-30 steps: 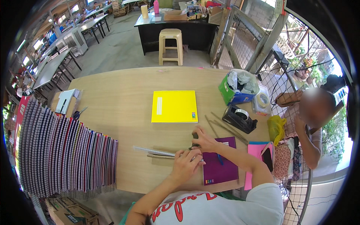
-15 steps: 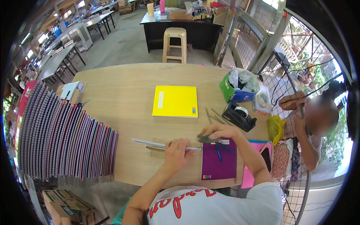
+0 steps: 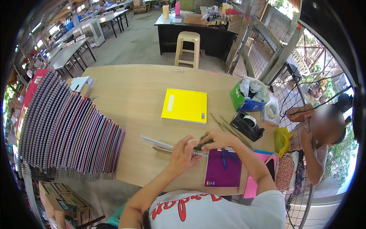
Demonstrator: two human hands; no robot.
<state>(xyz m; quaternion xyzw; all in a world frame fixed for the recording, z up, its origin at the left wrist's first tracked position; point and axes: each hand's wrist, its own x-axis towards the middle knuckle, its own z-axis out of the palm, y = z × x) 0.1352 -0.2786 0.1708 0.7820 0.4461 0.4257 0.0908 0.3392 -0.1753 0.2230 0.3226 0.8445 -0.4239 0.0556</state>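
Spiral notebook [image 3: 160, 144] is standing spine-up, left fingers [image 3: 185, 140] gripping it, right fingers [image 3: 210, 136] clasping a dark object [image 3: 199, 146]; any slackening left grip is risking a tip-over!

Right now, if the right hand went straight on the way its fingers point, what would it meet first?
Likely the left hand, just left of the right hand and the dark item it holds. Depth is unclear, so I can't tell whether they already touch.

Hands [image 3: 182, 156] close together, fingers [image 3: 186, 139] bent, forearms [image 3: 153, 187] converging
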